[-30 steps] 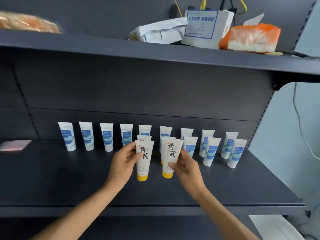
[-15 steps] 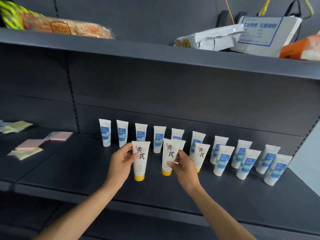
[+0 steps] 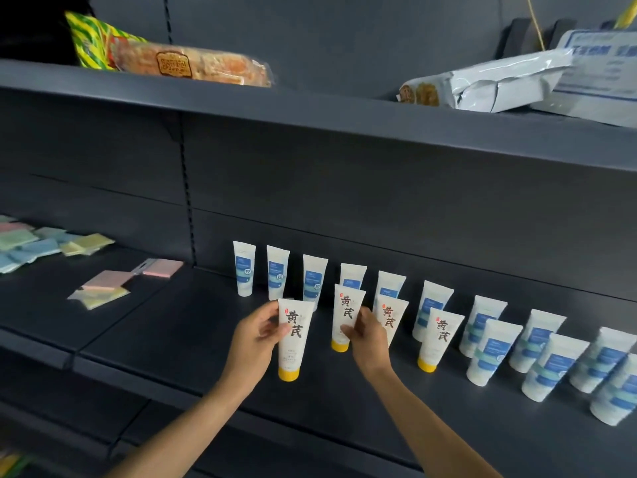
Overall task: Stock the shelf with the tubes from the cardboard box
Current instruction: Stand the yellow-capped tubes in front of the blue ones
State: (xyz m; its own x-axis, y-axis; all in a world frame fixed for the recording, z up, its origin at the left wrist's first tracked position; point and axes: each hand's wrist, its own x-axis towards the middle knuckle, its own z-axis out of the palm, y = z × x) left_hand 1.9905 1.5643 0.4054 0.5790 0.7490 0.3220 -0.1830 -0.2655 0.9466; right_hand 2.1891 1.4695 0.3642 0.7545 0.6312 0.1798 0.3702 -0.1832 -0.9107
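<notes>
My left hand (image 3: 256,343) grips a white tube with a yellow cap (image 3: 293,339), cap down on the dark shelf (image 3: 179,343). Just to its right, my right hand (image 3: 367,341) holds a second yellow-capped tube (image 3: 346,313) upright on the shelf. Two more yellow-capped tubes (image 3: 439,334) stand to the right of my right hand, one partly hidden behind it. Behind them runs a row of several white tubes with blue labels (image 3: 277,276), with a second row at the far right (image 3: 551,367). No cardboard box is in view.
Flat coloured packets (image 3: 103,286) lie on the shelf's left section. The upper shelf (image 3: 310,113) carries a snack package (image 3: 179,62), a grey bag (image 3: 489,86) and a white box (image 3: 599,74).
The view has swung left and nearer. Both hands with their tubes have shifted left along the shelf, and two yellow-capped tubes now stand free to the right.
</notes>
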